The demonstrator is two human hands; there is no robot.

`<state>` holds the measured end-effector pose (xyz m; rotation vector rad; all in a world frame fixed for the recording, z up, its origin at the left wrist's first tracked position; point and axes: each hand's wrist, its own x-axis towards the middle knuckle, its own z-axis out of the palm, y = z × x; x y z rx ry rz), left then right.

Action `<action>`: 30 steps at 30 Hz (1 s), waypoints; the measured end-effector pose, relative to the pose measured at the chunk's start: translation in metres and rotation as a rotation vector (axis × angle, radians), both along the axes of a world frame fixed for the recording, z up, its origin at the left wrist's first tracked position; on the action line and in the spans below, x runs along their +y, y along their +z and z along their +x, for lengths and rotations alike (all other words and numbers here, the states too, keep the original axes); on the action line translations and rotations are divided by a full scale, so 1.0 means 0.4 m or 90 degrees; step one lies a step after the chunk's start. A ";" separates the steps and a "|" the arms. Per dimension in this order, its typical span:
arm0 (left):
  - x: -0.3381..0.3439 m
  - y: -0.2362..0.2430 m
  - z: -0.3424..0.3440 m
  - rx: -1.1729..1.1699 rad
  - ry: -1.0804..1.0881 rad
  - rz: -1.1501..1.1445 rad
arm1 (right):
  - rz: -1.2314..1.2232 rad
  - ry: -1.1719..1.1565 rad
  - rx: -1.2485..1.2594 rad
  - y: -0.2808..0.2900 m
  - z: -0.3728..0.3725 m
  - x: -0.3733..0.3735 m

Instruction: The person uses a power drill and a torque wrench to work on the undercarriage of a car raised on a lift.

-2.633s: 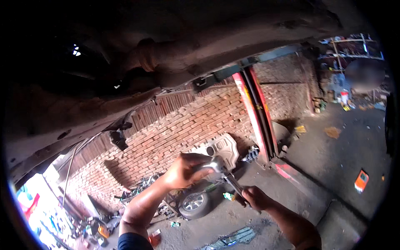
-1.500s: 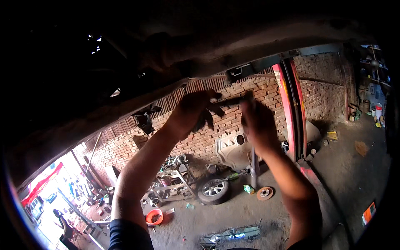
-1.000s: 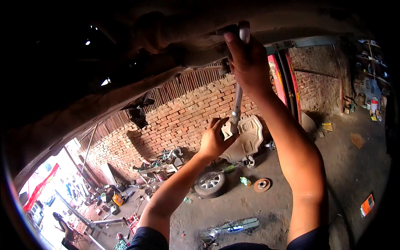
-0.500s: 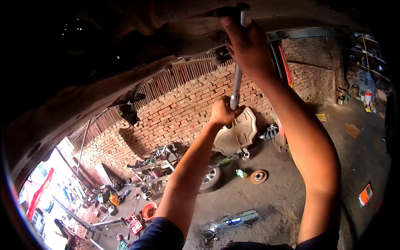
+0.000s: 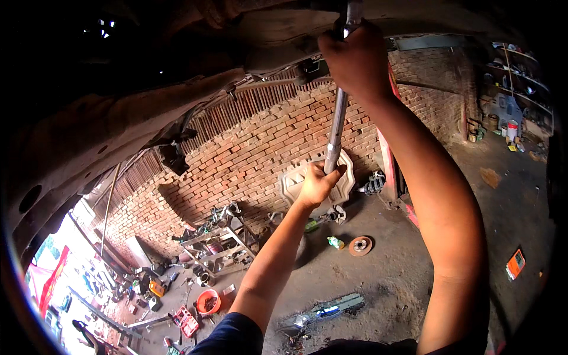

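Overhead is the dark underside of a raised vehicle (image 5: 136,124). A long silver metal bar tool (image 5: 336,124) hangs at a steep angle from the underside, its upper end at the top middle of the view. My right hand (image 5: 360,62) is closed round the tool near that upper end, close against the underside. My left hand (image 5: 319,182) grips the lower end of the bar, in front of a pale moulded panel (image 5: 346,189) that leans on the brick wall. Where the tool's top meets the underside is too dark to make out.
A red lift post (image 5: 387,177) stands right of centre. Below lie a brake disc (image 5: 360,246), a bottle (image 5: 335,242), a red basin (image 5: 208,302) and a red tool case (image 5: 186,322). A metal stand (image 5: 231,251) stands by the brick wall (image 5: 248,160). Shelves (image 5: 515,71) are at right.
The tool was held out in front earlier; it is now raised against the underside. My right hand has climbed to its upper end, and my left hand has moved onto its lower end.
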<state>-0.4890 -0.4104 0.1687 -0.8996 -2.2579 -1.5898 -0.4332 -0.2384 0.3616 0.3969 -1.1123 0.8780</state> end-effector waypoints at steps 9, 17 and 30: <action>-0.017 -0.084 0.098 -0.033 -0.003 0.039 | 0.000 0.044 -0.020 -0.004 0.023 -0.003; -0.032 -0.122 0.225 -0.087 -0.016 0.056 | 0.018 0.181 -0.184 -0.002 0.060 -0.005; -0.048 -0.130 0.455 -0.176 -0.145 0.123 | -0.030 0.475 -0.317 -0.001 0.153 -0.015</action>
